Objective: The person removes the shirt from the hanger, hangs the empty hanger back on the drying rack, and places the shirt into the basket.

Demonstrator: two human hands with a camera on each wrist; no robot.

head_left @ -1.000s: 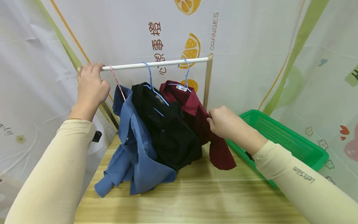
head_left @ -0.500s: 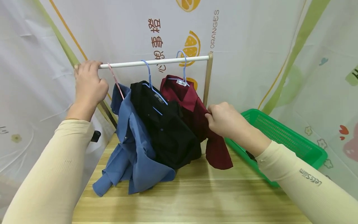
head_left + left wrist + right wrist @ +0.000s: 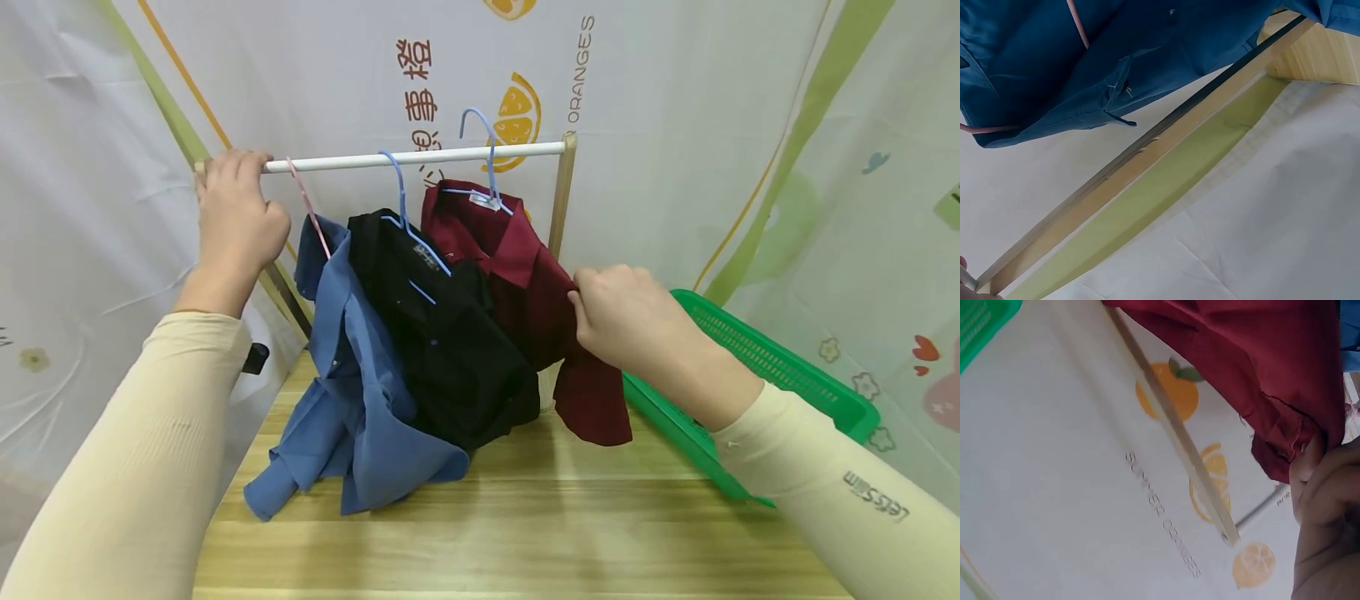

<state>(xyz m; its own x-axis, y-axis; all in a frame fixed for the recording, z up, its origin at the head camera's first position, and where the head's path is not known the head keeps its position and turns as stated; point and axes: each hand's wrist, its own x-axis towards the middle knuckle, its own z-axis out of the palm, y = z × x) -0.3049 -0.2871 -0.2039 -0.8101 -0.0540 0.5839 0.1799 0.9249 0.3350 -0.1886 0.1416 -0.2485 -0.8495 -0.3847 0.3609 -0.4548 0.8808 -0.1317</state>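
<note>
Here, left hand (image 3: 236, 218) gripped the white rail (image 3: 420, 156); right hand (image 3: 626, 321) pinched the maroon shirt (image 3: 525, 292). Its blue hanger (image 3: 480, 154) hook sat above the rail; shirt might slip off.

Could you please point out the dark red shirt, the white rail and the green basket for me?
dark red shirt (image 3: 528, 308), head view, on its front panel.
white rail (image 3: 450, 155), head view, on the bare stretch between the two blue hangers.
green basket (image 3: 757, 358), head view, on its mesh side wall.
</note>
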